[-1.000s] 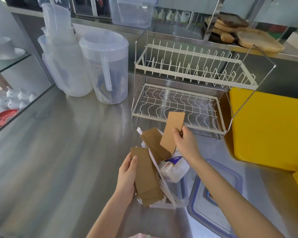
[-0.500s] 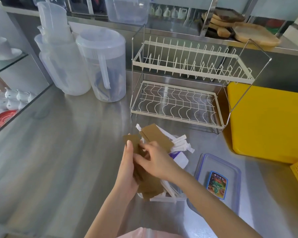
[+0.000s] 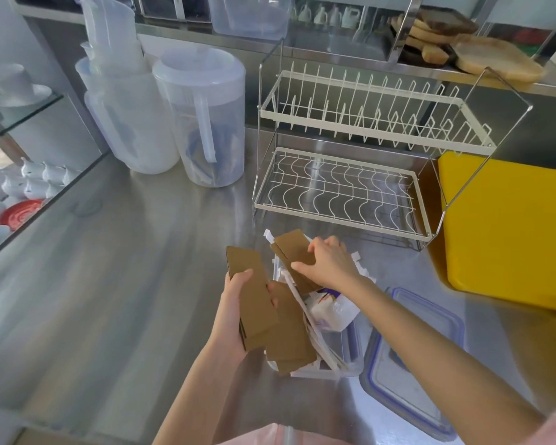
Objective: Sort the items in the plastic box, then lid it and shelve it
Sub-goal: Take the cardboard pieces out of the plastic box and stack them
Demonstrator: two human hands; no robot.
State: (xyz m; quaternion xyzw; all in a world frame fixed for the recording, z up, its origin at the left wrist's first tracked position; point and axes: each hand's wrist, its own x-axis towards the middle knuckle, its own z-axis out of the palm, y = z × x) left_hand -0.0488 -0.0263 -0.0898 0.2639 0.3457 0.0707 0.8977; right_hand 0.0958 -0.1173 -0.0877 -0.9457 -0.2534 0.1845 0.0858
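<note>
A clear plastic box [image 3: 350,351] stands on the steel counter, stuffed with brown cardboard sleeves, white paper strips and a white-and-purple packet [image 3: 329,308]. My left hand [image 3: 235,311] grips a stack of brown sleeves [image 3: 254,297] at the box's left side. My right hand [image 3: 329,264] rests fingers-down on another brown sleeve [image 3: 294,248] leaning out of the far end of the box. The box's clear lid with blue seal [image 3: 411,358] lies flat to the right, partly under my right forearm.
A white two-tier wire dish rack [image 3: 344,187] stands just behind the box. Clear plastic jugs [image 3: 203,117] sit at the back left, a yellow bin [image 3: 507,229] to the right. A glass shelf with cups [image 3: 29,184] borders the left; a steel shelf runs above.
My right hand put the raised brown sleeve onto the stack in my left hand, then moved right onto another sleeve at the box's far end. The left hand kept its stack.
</note>
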